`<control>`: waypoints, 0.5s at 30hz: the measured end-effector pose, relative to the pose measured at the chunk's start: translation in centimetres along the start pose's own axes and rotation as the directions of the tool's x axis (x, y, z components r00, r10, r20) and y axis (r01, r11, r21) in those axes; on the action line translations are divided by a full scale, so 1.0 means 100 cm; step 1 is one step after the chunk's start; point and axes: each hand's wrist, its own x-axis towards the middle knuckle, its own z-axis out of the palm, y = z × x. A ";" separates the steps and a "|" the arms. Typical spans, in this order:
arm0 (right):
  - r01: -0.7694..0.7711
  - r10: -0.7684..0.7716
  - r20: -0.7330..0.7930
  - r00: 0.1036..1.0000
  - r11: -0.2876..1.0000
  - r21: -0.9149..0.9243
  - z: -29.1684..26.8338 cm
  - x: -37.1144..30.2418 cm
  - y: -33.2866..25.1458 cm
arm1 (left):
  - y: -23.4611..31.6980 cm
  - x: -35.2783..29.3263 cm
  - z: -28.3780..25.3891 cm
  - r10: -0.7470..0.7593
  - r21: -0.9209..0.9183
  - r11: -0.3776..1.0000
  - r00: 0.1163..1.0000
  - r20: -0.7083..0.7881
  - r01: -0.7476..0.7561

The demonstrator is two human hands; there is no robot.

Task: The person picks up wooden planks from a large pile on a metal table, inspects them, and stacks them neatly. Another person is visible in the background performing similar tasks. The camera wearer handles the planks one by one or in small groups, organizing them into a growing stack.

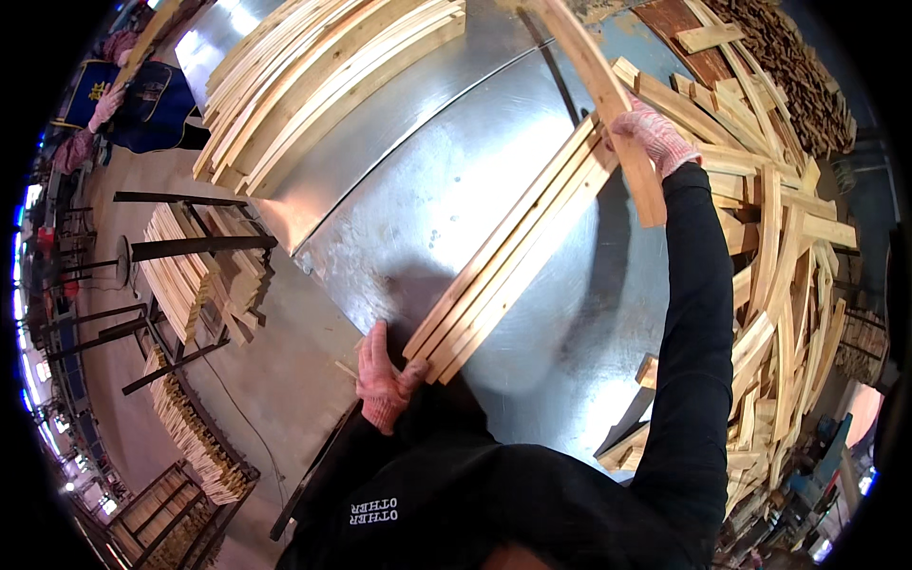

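My left hand [384,376], in a pink knitted glove, presses against the near end of a bundle of several long pale wood slats [513,252] lying diagonally on the metal table [418,190]. My right hand [655,138], also gloved, grips a single thicker wood slat [608,95] held above the far end of the bundle, running up and away toward the top of the view.
A large stack of slats [323,66] lies at the table's far left. A jumbled heap of short wood pieces [779,256] fills the right side. Metal racks with slats [190,275] stand on the floor at left. Another person [133,100] works at upper left.
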 end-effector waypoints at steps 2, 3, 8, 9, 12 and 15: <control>-0.065 0.066 0.056 0.996 0.998 -0.015 -0.004 0.022 0.015 | 0.006 -0.005 0.000 -0.045 -0.031 0.998 0.999 0.009 0.046; -0.086 0.081 0.083 0.993 0.995 0.056 -0.012 0.027 0.025 | 0.007 -0.004 0.001 -0.056 -0.067 0.996 0.998 -0.009 0.055; -0.018 -0.041 0.216 0.976 0.964 0.265 -0.004 0.003 0.022 | 0.003 -0.026 0.043 -0.477 -0.752 0.646 0.837 -0.268 0.128; 0.013 -0.052 0.221 0.974 0.985 0.174 0.006 -0.014 0.012 | -0.006 -0.038 0.036 -0.500 -0.825 0.562 0.822 -0.274 0.067; 0.041 -0.006 0.142 0.990 0.969 -0.244 0.007 -0.089 -0.027 | -0.009 -0.049 -0.020 -0.685 -0.922 0.386 0.657 -0.314 -0.039; 0.162 -0.112 0.192 0.975 0.949 -0.270 0.000 -0.180 -0.022 | -0.016 -0.007 -0.134 -0.734 -0.875 0.402 0.476 -0.484 -0.269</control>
